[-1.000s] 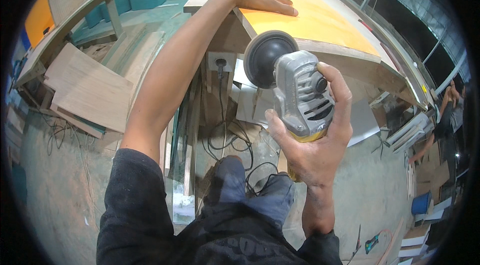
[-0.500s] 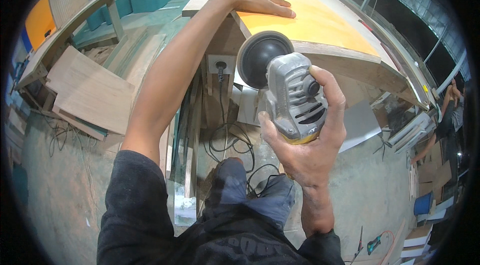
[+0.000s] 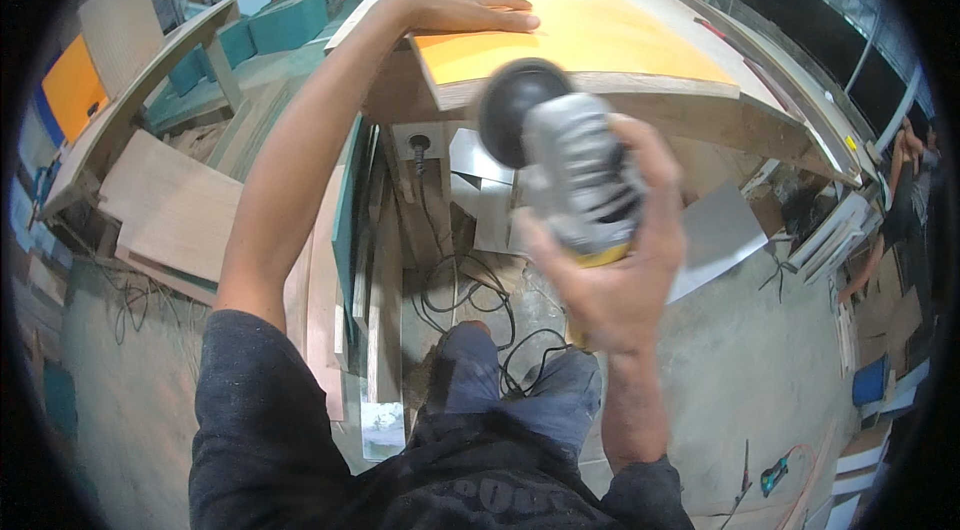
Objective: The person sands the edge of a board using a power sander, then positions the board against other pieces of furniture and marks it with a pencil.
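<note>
My left hand (image 3: pixel 465 10) lies flat on an orange-yellow faced panel (image 3: pixel 610 35), near its left side, fingers stretched out. In my right hand (image 3: pixel 625 275) is a grey angle grinder (image 3: pixel 580 155) with a yellow band, blurred by motion. A round black disc (image 3: pixel 522 110) is fitted to its head. The disc is tilted and overlaps the panel's bare wood front edge (image 3: pixel 640 83) in the view; whether it touches the edge I cannot tell.
A black plug (image 3: pixel 421 144) sits in a socket below the panel, its cable (image 3: pixel 465 290) looping near my legs. Upright boards (image 3: pixel 385 300) stand left of my legs. Wood sheets (image 3: pixel 170 195) lean at the left. A green power tool (image 3: pixel 775 475) lies on the floor. Another person (image 3: pixel 905 190) is at far right.
The view has shifted, so the panel appears farther left and lower. Relative to the panel, the grinder has moved right and up toward its front edge. My left hand stays on the panel.
</note>
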Available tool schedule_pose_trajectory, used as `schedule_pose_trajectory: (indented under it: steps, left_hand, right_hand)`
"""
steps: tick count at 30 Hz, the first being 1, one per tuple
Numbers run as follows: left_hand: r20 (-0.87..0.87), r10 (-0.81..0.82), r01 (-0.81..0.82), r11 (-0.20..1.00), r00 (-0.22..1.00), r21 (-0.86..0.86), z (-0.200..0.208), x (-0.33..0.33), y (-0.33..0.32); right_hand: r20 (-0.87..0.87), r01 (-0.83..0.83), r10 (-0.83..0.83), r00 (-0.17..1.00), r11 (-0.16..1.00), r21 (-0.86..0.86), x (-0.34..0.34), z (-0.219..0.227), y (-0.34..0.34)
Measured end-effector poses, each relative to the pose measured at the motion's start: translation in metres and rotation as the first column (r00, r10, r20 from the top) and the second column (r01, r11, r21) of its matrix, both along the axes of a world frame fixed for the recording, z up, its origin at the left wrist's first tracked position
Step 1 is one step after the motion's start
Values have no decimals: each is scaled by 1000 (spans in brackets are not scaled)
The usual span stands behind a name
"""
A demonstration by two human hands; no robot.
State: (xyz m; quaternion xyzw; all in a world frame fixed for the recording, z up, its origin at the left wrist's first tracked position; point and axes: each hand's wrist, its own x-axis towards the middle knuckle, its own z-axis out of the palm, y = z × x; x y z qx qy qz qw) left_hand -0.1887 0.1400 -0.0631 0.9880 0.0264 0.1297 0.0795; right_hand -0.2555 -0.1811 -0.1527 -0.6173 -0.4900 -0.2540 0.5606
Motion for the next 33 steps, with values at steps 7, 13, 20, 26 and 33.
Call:
schedule_pose_trajectory:
  steps: [7, 13, 20, 26, 33]
  left_hand:
    - [0, 52, -52, 998, 999, 31, -6, -3, -5]
    - [-9, 86, -86, 996, 996, 35, -5, -8, -6]
    - [-43, 63, -62, 997, 997, 40, 1, 8, -9]
    - [-195, 81, -62, 993, 977, 102, 27, 21, -11]
    - [-159, 67, -44, 989, 985, 139, 15, 40, -23]
  right_hand:
    - [-46, -8, 5, 999, 997, -74, -18, -10, 8]
    - [28, 105, -107, 994, 992, 75, 40, -4, -17]
    - [-83, 89, -83, 993, 993, 81, 70, -3, -37]
    - [-72, -29, 31, 997, 999, 30, 32, -10, -12]
    - [-103, 54, -47, 994, 996, 64, 67, -8, -34]
